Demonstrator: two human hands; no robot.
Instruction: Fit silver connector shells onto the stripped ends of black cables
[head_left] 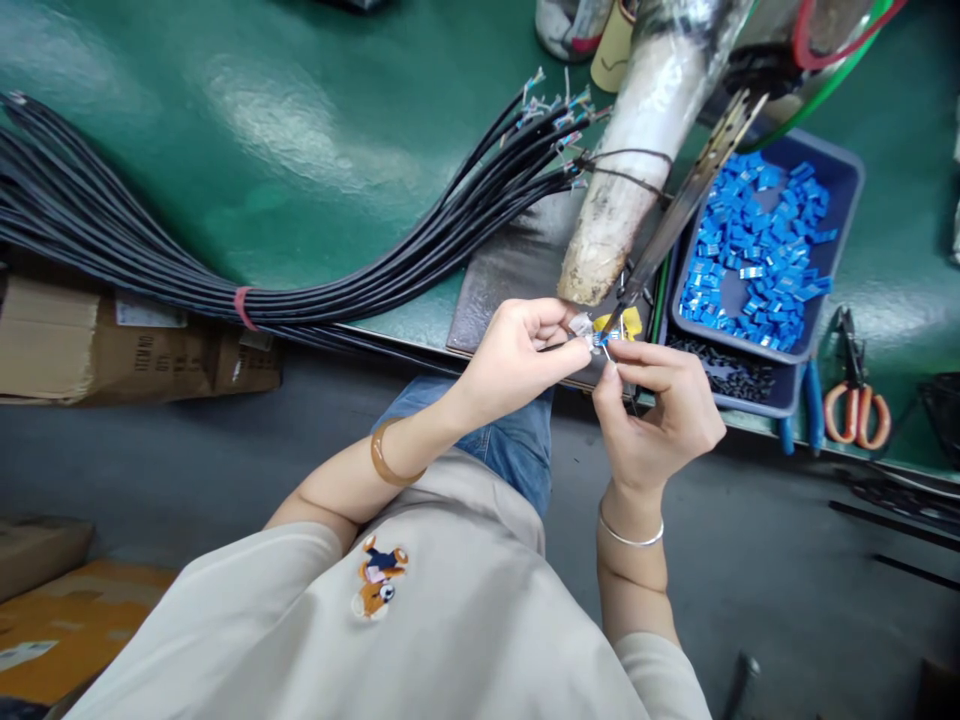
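My left hand (517, 350) is closed in a pinch on the end of a black cable (553, 346), whose fine wires reach toward the right. My right hand (660, 400) faces it, thumb and forefinger pinched on a thin wire (608, 352). Between the fingertips sits a small blue and clear piece (598, 340), too small to make out fully. A fixed soldering iron (660, 240) slants down from the upper right, its tip at this spot. Just behind the fingers is something yellow (628, 322).
A bundle of black cables (360, 285) with stripped ends lies along the bench (300, 150). A white wrapped tube (630, 150) hangs above the hands. To the right are a tray (846, 220) of blue connectors, a lower tray of black parts, and orange-handled pliers (856, 410).
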